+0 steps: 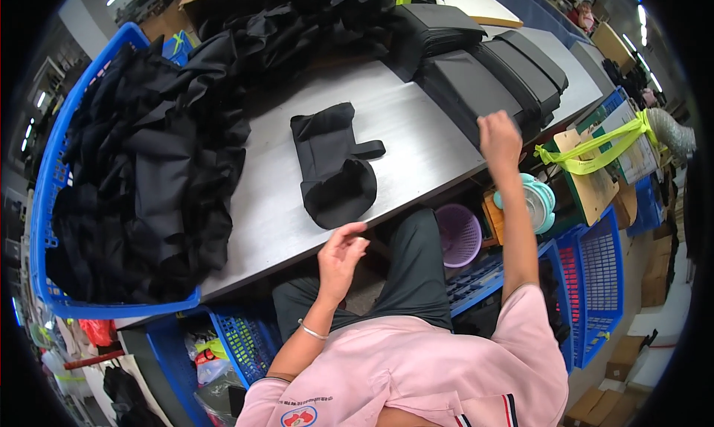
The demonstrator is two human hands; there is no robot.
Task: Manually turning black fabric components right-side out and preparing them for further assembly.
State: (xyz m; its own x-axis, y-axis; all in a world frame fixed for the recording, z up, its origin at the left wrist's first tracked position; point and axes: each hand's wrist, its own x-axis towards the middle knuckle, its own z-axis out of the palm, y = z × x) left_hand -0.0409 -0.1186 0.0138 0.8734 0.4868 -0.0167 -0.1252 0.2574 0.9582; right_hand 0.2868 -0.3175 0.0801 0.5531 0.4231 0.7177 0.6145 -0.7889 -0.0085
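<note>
A black fabric pouch-like piece (327,148) with a small side loop lies on the metal table, its near end bulging into a rounded opening. My left hand (342,259) is just off the table's front edge, close to that rounded end but apart from it. Its fingers are loosely bent and spread, with nothing visible in them. To the right, my right hand (500,140) is at the near edge of a stack of flat black panels (465,85). Its fingers are curled together; what is between the fingertips is hidden.
A blue basket (44,204) heaped with black fabric pieces (160,167) stands at the left. More black fabric (260,36) is piled along the back. Below the right table edge are a purple basket (457,237), a teal-rimmed container (537,204) and blue crates (601,248).
</note>
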